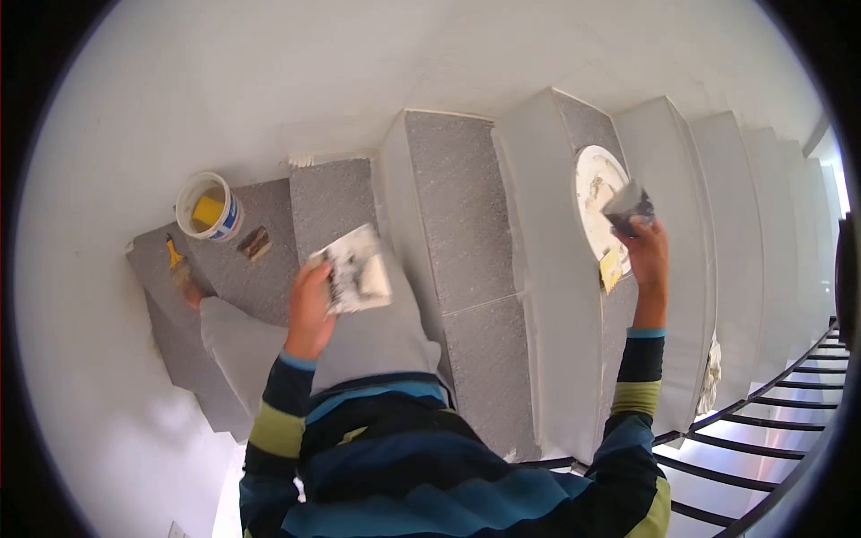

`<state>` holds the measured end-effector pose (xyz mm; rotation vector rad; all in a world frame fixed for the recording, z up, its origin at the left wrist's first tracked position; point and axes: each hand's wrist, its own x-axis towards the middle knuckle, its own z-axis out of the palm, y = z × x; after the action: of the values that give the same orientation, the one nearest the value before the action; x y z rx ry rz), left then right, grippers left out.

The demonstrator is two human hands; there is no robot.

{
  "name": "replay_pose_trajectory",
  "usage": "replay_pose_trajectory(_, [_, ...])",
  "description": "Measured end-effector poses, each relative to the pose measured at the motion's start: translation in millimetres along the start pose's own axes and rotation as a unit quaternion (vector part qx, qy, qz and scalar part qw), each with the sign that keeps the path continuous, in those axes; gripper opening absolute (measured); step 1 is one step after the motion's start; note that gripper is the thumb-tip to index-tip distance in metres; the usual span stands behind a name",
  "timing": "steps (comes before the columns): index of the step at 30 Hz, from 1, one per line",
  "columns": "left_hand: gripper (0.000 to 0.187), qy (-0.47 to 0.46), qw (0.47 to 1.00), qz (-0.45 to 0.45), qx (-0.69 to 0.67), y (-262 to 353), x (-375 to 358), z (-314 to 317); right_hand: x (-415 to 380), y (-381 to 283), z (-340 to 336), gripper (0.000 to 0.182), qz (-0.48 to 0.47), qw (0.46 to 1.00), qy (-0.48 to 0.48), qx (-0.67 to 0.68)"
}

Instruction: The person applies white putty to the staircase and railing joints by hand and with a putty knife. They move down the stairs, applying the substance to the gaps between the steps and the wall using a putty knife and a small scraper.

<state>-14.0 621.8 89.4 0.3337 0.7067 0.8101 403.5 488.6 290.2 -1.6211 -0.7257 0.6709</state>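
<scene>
My left hand [309,309] is closed on the edge of a square, flat putty board [359,269], its face smeared with white paste and grey marks. My right hand [647,255] grips a dark, wide-bladed putty scraper [630,208], slightly blurred, over the right side of a round white lid [592,184]. White paste is spread on that lid, which rests on a stair tread. Just below the scraper, a yellow spreader [611,269] leans at the lid's lower rim.
At left, a white bucket [235,220] holds a yellow sponge [208,211]. Near it lie a yellow-handled brush [174,255] and a small dirty block [255,244]. Grey speckled treads [462,206] climb rightward. A white rag [710,377] hangs near the black railing [749,439].
</scene>
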Motion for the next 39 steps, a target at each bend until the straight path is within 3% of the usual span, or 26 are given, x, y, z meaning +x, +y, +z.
replay_pose_trajectory(2, [0.021, -0.029, 0.999, -0.014, 0.008, 12, 8, 22, -14, 4, 52, 0.027, -0.021, 0.989, -0.079, -0.124])
replay_pose_trajectory(4, [0.016, -0.054, 0.998, -0.016, 0.009, 19, 19, 31, -33, 1, 101, 0.028, -0.041, 0.939, -0.191, -0.283])
replay_pose_trajectory(6, [0.015, -0.071, 0.997, 0.000, 0.008, 20, 37, 29, -52, -19, 178, 0.040, -0.281, 0.801, -0.290, -0.441])
replay_pose_trajectory(7, [0.015, -0.074, 0.997, 0.007, 0.004, 18, 41, 26, -57, -17, 199, 0.040, -0.276, 0.798, -0.302, -0.442])
replay_pose_trajectory(9, [0.015, -0.058, 0.998, -0.009, -0.010, 31, 36, 33, -56, -20, 228, 0.051, -0.342, 0.729, -0.378, -0.456])
replay_pose_trajectory(12, [0.015, -0.042, 0.998, -0.018, -0.034, 36, 46, 26, -42, -7, 262, 0.053, -0.385, 0.696, -0.411, -0.445])
replay_pose_trajectory(14, [0.014, -0.042, 0.999, 0.030, -0.010, 37, 54, 18, -32, 1, 275, 0.054, -0.382, 0.676, -0.443, -0.448])
replay_pose_trajectory(16, [0.016, -0.037, 0.941, 0.223, 0.253, -5, 83, -13, -18, 3, 283, 0.051, -0.354, 0.633, -0.497, -0.477])
replay_pose_trajectory(18, [0.013, 0.049, 0.983, 0.115, 0.131, 4, 82, -21, 0, 9, 292, 0.049, -0.336, 0.595, -0.536, -0.496])
replay_pose_trajectory(20, [0.017, 0.091, 0.987, 0.116, 0.056, 5, 87, -31, 16, 26, 289, 0.048, -0.316, 0.600, -0.556, -0.480])
replay_pose_trajectory(22, [0.020, 0.075, 0.994, 0.075, 0.014, 22, 78, -34, 22, 37, 301, 0.049, -0.318, 0.622, -0.560, -0.445])
replay_pose_trajectory(23, [0.020, 0.084, 0.994, 0.074, 0.016, 25, 75, -28, 24, 34, 302, 0.050, -0.314, 0.646, -0.540, -0.438])
replay_pose_trajectory(26, [0.018, 0.111, 0.988, 0.030, 0.105, 21, 81, -42, 19, 46, 341, 0.048, -0.337, 0.636, -0.542, -0.435])
replay_pose_trajectory(27, [0.024, 0.111, 0.896, 0.222, 0.369, 4, 82, -55, 20, 56, 341, 0.047, -0.365, 0.627, -0.557, -0.404])
replay_pose_trajectory(28, [0.031, 0.094, 0.705, 0.400, 0.578, -12, 83, -60, 20, 61, 343, 0.048, -0.378, 0.612, -0.571, -0.395])
replay_pose_trajectory(29, [0.040, 0.117, 0.714, 0.406, 0.558, -21, 76, -64, 21, 59, 341, 0.049, -0.390, 0.592, -0.581, -0.400])
replay_pose_trajectory(30, [0.042, 0.049, 0.751, 0.297, 0.587, -7, 71, -70, 23, 50, 338, 0.050, -0.364, 0.587, -0.593, -0.414])
replay_pose_trajectory(31, [0.034, 0.131, 0.731, 0.407, 0.532, -4, 69, -70, 27, 41, 335, 0.052, -0.336, 0.581, -0.605, -0.428])
replay_pose_trajectory(33, [0.033, 0.062, 0.766, 0.392, 0.506, 16, 75, -107, 43, 43, 315, 0.053, -0.313, 0.582, -0.596, -0.455])
replay_pose_trajectory(34, [0.034, 0.094, 0.767, 0.329, 0.543, 40, 65, -106, 58, 43, 302, 0.053, -0.309, 0.567, -0.596, -0.478])
replay_pose_trajectory(36, [0.037, 0.164, 0.685, 0.388, 0.594, 38, 57, -134, 86, 47, 282, 0.052, -0.292, 0.604, -0.567, -0.478])
replay_pose_trajectory(39, [0.048, 0.153, 0.730, 0.399, 0.533, 23, 70, -195, 139, 56, 272, 0.052, -0.275, 0.603, -0.518, -0.540])
